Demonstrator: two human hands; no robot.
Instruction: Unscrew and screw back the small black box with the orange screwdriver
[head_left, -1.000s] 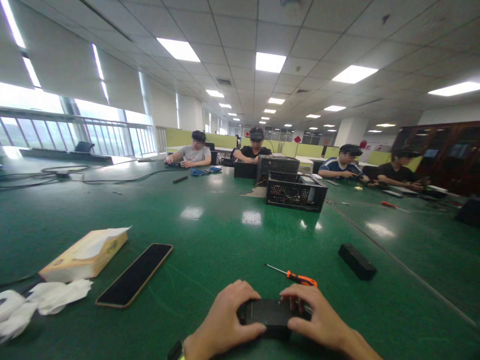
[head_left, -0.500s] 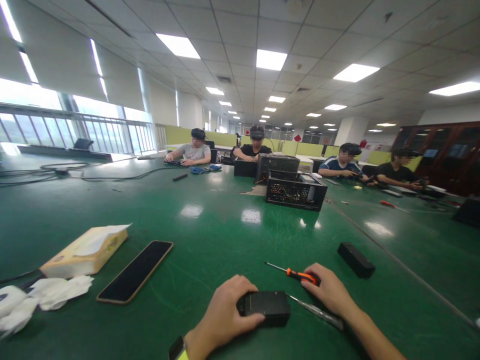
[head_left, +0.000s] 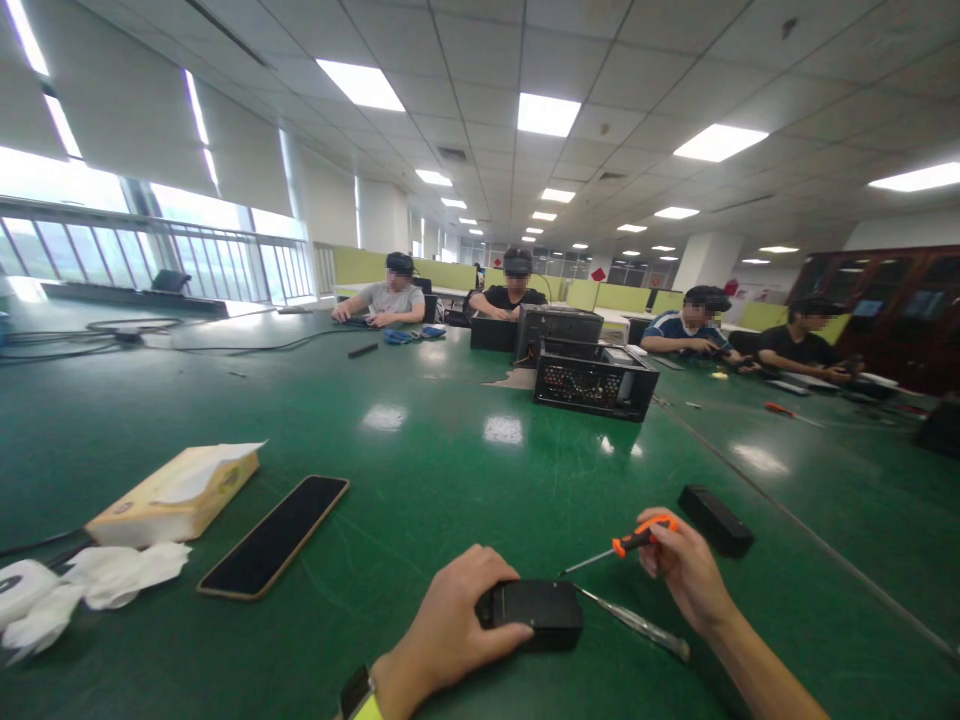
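Observation:
My left hand (head_left: pixel 461 625) grips a small black box-shaped device (head_left: pixel 544 612) by its left end, thumb in front and fingers behind, on the green table. In my right hand (head_left: pixel 686 565) is an orange-and-black screwdriver (head_left: pixel 637 538), held by its handle above the table. The tip of its shaft points left and down, close to the device's far edge; whether it touches cannot be made out. A second screwdriver with a clear handle (head_left: pixel 645 628) lies between the device and my right wrist. Beyond my right hand rests another black box-shaped piece (head_left: pixel 716 520).
On the left lie a phone (head_left: pixel 277 538), a tissue pack (head_left: pixel 176 495) and crumpled tissues (head_left: pixel 124 578). Black computer cases (head_left: pixel 596 380) stand further back on the table (head_left: pixel 420 450). Cables (head_left: pixel 120 335) run along the far left. Several people sit around the far side.
My right hand has picked the orange-and-black screwdriver up off the table and turned its tip down towards the device. My left hand keeps its hold.

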